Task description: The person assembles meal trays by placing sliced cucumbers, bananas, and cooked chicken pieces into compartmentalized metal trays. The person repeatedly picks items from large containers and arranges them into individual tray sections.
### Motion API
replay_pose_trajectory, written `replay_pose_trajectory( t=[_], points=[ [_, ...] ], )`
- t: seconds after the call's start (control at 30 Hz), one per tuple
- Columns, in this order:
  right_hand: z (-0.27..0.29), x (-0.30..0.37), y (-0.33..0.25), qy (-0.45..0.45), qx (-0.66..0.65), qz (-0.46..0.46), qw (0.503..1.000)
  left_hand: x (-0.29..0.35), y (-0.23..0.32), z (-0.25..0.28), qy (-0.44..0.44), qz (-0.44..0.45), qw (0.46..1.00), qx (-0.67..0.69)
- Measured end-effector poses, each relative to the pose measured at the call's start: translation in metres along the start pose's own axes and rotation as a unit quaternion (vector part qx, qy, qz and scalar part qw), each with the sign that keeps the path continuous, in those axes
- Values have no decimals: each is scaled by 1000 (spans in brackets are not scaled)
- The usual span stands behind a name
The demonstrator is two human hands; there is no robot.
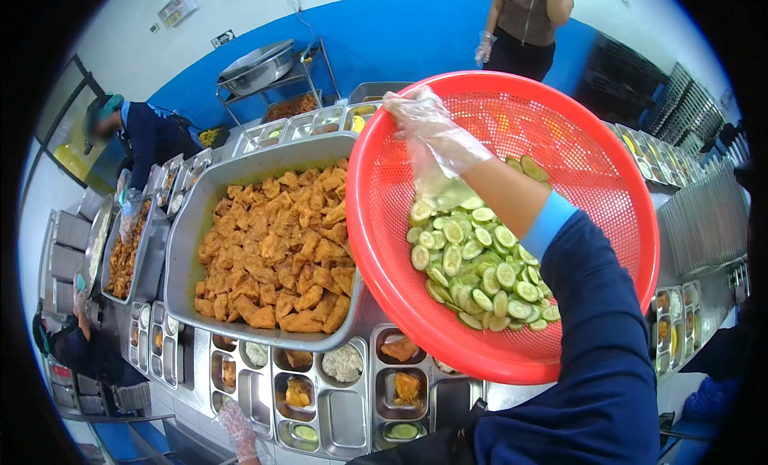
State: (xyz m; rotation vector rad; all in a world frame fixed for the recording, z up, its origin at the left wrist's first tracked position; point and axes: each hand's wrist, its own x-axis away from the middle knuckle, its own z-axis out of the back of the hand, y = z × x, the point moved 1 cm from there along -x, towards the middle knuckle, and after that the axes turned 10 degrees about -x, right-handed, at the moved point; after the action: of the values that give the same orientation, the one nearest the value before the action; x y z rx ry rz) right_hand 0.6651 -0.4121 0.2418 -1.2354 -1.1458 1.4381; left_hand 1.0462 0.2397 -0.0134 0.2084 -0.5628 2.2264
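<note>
My right hand (pixel 436 133), in a clear plastic glove, is closed on the far-left rim of a big red perforated basket (pixel 640 249), its forearm crossing above the inside. Sliced cucumbers (pixel 480 265) lie heaped on the basket's left and near side. The basket looks tilted and overlaps the right edge of a grey tub (pixel 180 249) full of orange-brown fried chunks (pixel 276 249). At the lower edge, my gloved left hand (pixel 238 429) rests beside a metal compartment tray (pixel 254 393). Its fingers look stretched out, with nothing visible in them.
Filled compartment trays (pixel 344 413) line the near edge, holding rice, fried pieces and cucumber. A co-worker (pixel 148 137) at the left reaches toward another food tub (pixel 132 261); a second person (pixel 524 29) stands at the back. Stacked trays (pixel 704 217) stand at the right.
</note>
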Motion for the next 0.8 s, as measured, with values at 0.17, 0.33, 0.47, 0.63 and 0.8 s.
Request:
replay_pose_trajectory(
  t=[0.17, 0.33, 0.47, 0.63, 0.8],
  points=[
    [6, 6, 18, -159, 32, 38, 986, -21, -21, -40, -6, -4, 999, -35],
    [50, 60, 104, -479, 368, 239, 760, -41, -36, -74, 6, 10, 1000, -7],
    [44, 102, 174, -456, 441, 245, 733, -51, -50, -102, 134, -35, 990, -39],
    [40, 106, 160, -512, 371, 225, 741, -54, -57, -114, 86, -9, 996, -6],
    [52, 97, 100, -362, 114, -195, 904, -55, -49, -117, 161, -10, 984, -77]
  ],
)
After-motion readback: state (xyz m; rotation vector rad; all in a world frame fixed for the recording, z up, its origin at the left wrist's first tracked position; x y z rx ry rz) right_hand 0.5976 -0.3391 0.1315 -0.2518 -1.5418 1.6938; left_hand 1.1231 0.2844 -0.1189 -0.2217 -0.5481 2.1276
